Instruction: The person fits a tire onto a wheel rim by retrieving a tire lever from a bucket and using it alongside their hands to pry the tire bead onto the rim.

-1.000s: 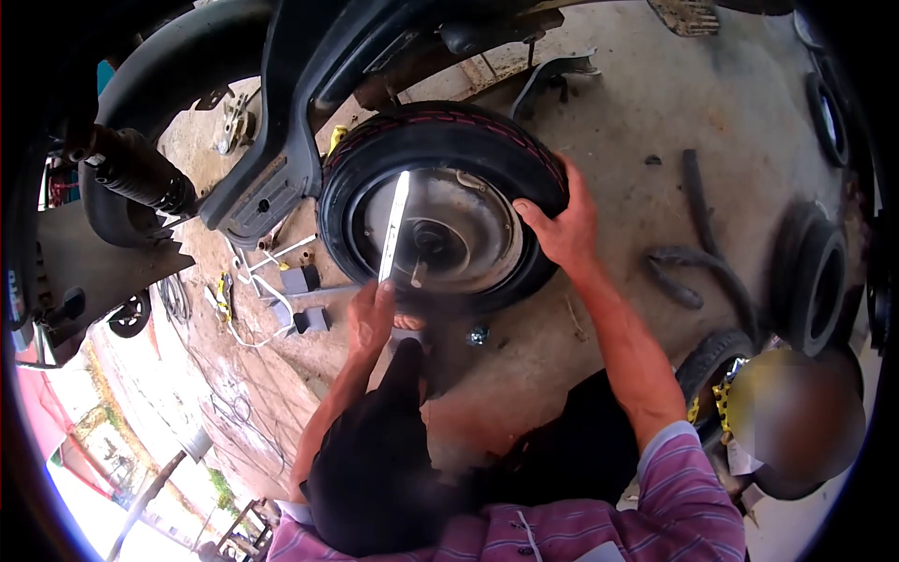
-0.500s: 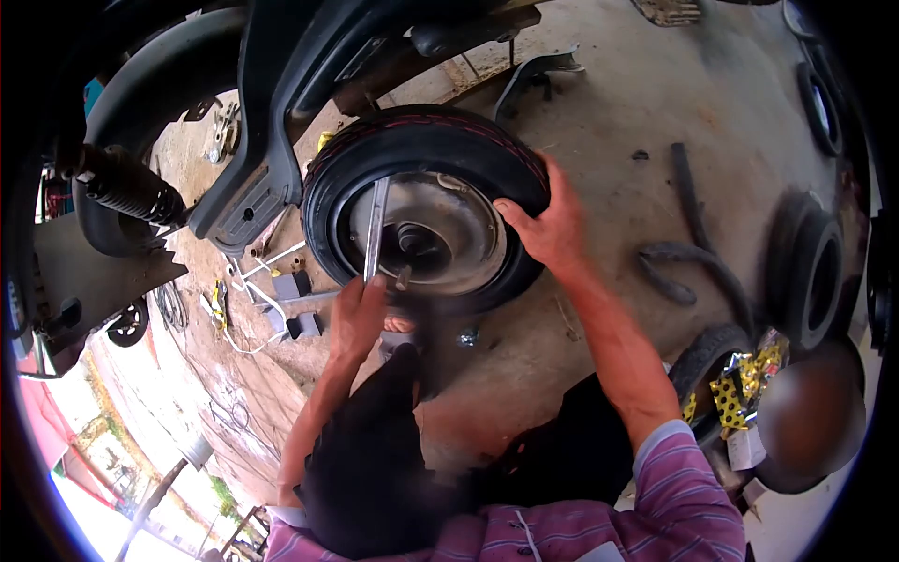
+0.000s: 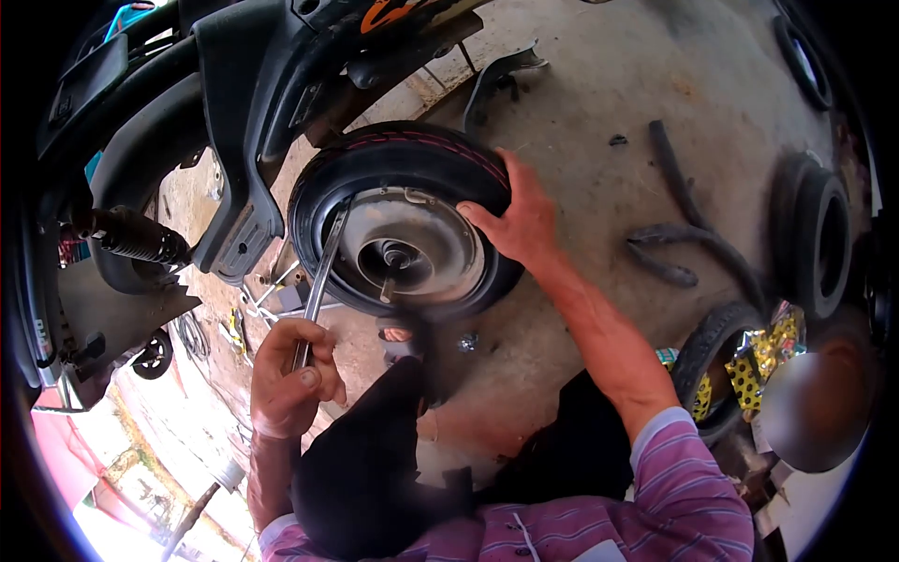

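A black tyre (image 3: 398, 161) with red marks on its tread sits around a dull metal wheel hub (image 3: 421, 239), tilted in front of my knees. My left hand (image 3: 295, 379) is closed around the lower end of a shiny metal tyre lever (image 3: 328, 262). The lever's far tip meets the left side of the rim, at the tyre's inner edge. On the right, my right hand (image 3: 520, 215) grips the tyre, thumb on the sidewall and fingers over the tread. A short axle stub (image 3: 388, 288) sticks out of the hub.
A scooter body (image 3: 248, 122) with a shock absorber (image 3: 140, 236) rises at the upper left. Spare tyres (image 3: 824, 244) stand at the right, near a limp black rubber strip (image 3: 688, 234) and yellow-black wrappers (image 3: 749, 370). A curved black part (image 3: 482, 89) lies beyond the wheel.
My left hand has moved down and left, and the lever now slants outward with its tip at the rim's left edge. My right hand still grips the tyre. The view has shifted slightly.
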`<state>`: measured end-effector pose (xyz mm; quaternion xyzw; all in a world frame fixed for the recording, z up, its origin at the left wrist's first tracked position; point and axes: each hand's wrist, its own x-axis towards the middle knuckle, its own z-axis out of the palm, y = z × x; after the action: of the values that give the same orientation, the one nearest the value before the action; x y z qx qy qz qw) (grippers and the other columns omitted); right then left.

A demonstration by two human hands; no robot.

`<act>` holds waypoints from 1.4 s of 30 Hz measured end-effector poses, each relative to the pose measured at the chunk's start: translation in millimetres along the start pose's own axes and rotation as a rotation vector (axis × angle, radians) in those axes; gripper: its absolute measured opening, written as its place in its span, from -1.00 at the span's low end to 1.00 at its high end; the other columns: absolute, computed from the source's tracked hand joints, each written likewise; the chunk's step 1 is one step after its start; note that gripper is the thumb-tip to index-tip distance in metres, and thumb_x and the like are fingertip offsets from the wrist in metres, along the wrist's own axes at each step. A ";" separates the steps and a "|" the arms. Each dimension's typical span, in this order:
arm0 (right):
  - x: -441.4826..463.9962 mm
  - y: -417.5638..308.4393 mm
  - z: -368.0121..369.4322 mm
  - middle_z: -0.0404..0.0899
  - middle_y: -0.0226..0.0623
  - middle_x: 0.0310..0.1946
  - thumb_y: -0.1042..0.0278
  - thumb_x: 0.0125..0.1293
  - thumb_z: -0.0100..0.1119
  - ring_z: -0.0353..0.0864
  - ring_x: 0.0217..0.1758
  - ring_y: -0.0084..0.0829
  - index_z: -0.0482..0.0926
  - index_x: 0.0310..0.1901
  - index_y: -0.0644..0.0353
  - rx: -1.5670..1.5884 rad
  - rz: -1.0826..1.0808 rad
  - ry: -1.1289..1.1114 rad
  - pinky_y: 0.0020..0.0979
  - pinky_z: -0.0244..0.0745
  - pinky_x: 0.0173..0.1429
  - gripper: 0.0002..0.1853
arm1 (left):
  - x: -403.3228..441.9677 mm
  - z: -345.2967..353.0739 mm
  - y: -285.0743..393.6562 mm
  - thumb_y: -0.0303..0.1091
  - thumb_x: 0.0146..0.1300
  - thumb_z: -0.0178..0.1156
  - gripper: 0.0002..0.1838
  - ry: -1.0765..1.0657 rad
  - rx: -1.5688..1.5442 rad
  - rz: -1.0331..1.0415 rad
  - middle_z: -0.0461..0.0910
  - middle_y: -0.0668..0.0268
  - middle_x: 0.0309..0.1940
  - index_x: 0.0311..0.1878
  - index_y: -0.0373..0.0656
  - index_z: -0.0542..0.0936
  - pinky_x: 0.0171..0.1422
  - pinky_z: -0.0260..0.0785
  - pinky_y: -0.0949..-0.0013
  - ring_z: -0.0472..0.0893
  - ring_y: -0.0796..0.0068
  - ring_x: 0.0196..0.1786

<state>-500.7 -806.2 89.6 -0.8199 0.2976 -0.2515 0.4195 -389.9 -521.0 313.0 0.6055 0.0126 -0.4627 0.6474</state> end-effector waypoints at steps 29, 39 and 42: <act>-1.5 9.3 10.7 0.50 0.03 0.22 -0.22 0.21 0.43 0.55 0.26 0.09 0.25 0.48 0.18 -0.115 -0.054 0.062 0.02 0.55 0.22 -0.04 | 169.1 90.5 89.8 0.09 0.61 0.01 -0.42 0.082 0.628 0.629 0.62 0.28 -0.56 -0.42 -0.19 0.61 -0.29 0.47 0.43 0.65 0.49 -0.49; -1.0 8.7 7.3 0.52 0.01 0.23 -0.28 0.17 0.43 0.56 0.25 0.08 0.28 0.48 0.18 -0.158 -0.049 0.057 0.02 0.53 0.25 -0.01 | 219.3 53.6 -8.2 -0.34 0.34 0.34 -0.86 -0.053 1.286 1.223 0.62 0.17 -0.22 -0.16 -0.21 0.67 0.08 0.45 0.13 0.63 0.12 -0.10; -2.8 0.0 4.7 0.51 0.03 0.26 -0.28 0.17 0.43 0.55 0.26 0.09 0.29 0.47 0.19 -0.121 0.077 -0.009 0.02 0.51 0.28 -0.01 | 209.4 41.1 -15.3 -0.22 0.30 0.36 -0.66 0.071 1.413 1.199 0.54 0.13 0.14 0.11 -0.08 0.67 0.33 0.35 0.00 0.53 0.03 0.20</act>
<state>-499.5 -801.7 86.7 -0.8330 0.3415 -0.2129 0.3798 -302.0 -673.4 191.4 0.7787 -0.5677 0.0680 0.2585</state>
